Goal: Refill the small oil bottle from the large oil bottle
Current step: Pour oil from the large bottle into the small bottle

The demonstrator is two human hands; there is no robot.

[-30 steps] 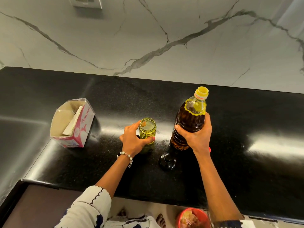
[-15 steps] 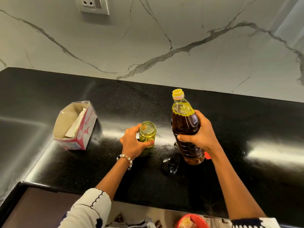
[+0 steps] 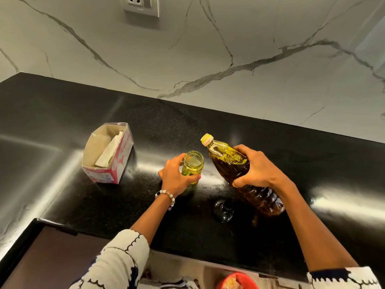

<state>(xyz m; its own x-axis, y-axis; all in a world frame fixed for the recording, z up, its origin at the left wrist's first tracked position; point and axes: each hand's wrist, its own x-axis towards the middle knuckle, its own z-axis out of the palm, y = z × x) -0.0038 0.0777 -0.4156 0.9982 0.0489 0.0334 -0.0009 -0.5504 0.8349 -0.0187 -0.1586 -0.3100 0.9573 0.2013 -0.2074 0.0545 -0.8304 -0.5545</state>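
- Left hand (image 3: pixel 177 178): fingers and thumb curled round the small oil bottle (image 3: pixel 192 166), gripping its lower body; a beaded bracelet (image 3: pixel 166 196) sits on the wrist.
- Small oil bottle: a yellowish-green glass jar, upright on the black bench (image 3: pixel 62 184), its mouth open and uncapped; it stands near the middle of the bench, well away from the back edge.
- Right hand (image 3: pixel 257 168): fingers wrapped over the shoulder of the large oil bottle (image 3: pixel 233 167), thumb underneath, holding it clear of the bench.
- Large oil bottle: clear plastic holding dark brown oil, tilted steeply with its neck pointing up and left toward the small bottle; its base lies toward the front right. The yellow cap (image 3: pixel 206 139) is on the neck, just beside and above the rim of the small bottle, not touching it.
- Black lid (image 3: pixel 224 209): a round dark piece lying on the bench nearer the front edge, below the tilted bottle.
- Cardboard box (image 3: pixel 108 155): pink and white, open at the top with white paper inside, standing toward the left side of the bench, apart from both bottles.
- White marble wall (image 3: pixel 250 49): rises from the bench's back edge and carries a socket plate (image 3: pixel 141 6).
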